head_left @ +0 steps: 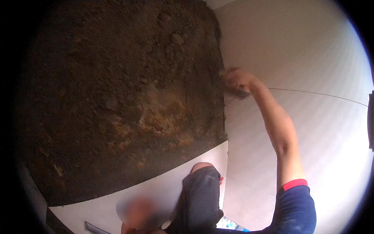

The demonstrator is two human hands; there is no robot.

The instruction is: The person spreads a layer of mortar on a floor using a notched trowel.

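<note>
My right arm reaches forward along the pale panelling on the right. My right hand [238,80], smeared by motion, is curled at the edge where the panelling meets a rough brown bed of soil or mortar [117,66]. A small dark thing shows under its fingers, too blurred to name. At the bottom, left of my bent knee [202,167], lies a blurred skin-coloured patch [142,210]. It may be my left hand, but its fingers cannot be made out.
Large pale panels [319,128] with a thin dark seam line the right side. A white slab [167,183] borders the brown bed on the near side, under my knee. A narrow grey-framed slot [95,227] is at the lower left. Lumps and orange-brown patches mark the bed.
</note>
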